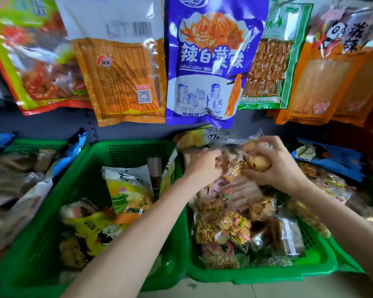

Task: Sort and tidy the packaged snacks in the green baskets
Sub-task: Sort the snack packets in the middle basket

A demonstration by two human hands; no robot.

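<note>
Head camera is showing both hands working at the far end of the right-hand green basket. The right hand is curling its fingers round a clear packet of round biscuits, thumb underneath and fingertips arched over the top, so it is gripping rather than resting. The left hand is reaching into the same heap just beside it; its fingertips are blurring into the crinkled wrappers, so I cannot tell whether they are pinching a packet or only pushing against the pile.

Outward from the hands, the basket is holding a loose mound of clear cracker packets and a brown block packet, heaped above the rim at the back. The neighbouring green basket to the left is lying far emptier, with a yellow-and-white bag leaning in it. Above, a blue hanging bag is dangling close over the hands, between an orange hanging bag and a green skewer bag.

Judging the risks: pulling one packet from a heaped pile is likely to drag its neighbours over the back rim. Squeezing too hard could be crushing the biscuits. Lifting high could be knocking the blue bag off its hook. The slick film may also be slipping between the fingers.
</note>
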